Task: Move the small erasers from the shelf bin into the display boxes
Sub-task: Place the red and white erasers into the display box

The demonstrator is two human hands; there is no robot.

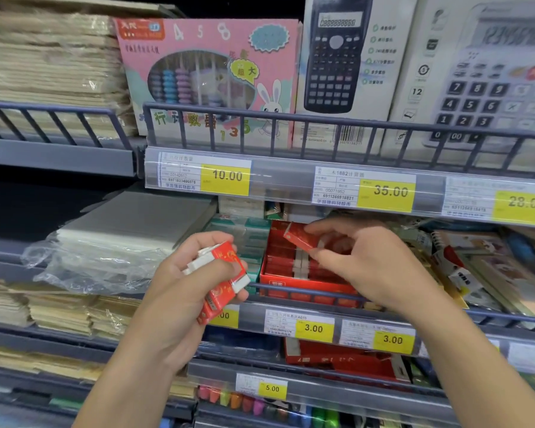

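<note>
1. Left hand (pixel 195 282): grip clasps a bundle of erasers (pixel 226 279) in red sleeves, in front of the shelf rail.
2. Right hand (pixel 362 261): grip pinches one eraser (pixel 300 239), tilted, above the red box (pixel 303 273).
3. Red box: sits on the middle shelf, holding rows of red-sleeved erasers.
4. Price tags (pixel 314 329) below it: 3.00, 3.00; upper rail: 10.00, 35.00, 28.00.

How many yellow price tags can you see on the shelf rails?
7: 10.00, 35.00 and 28.00 on top; one half-hidden and two 3.00 below; 5.00 lowest. More may be cut off.
</note>
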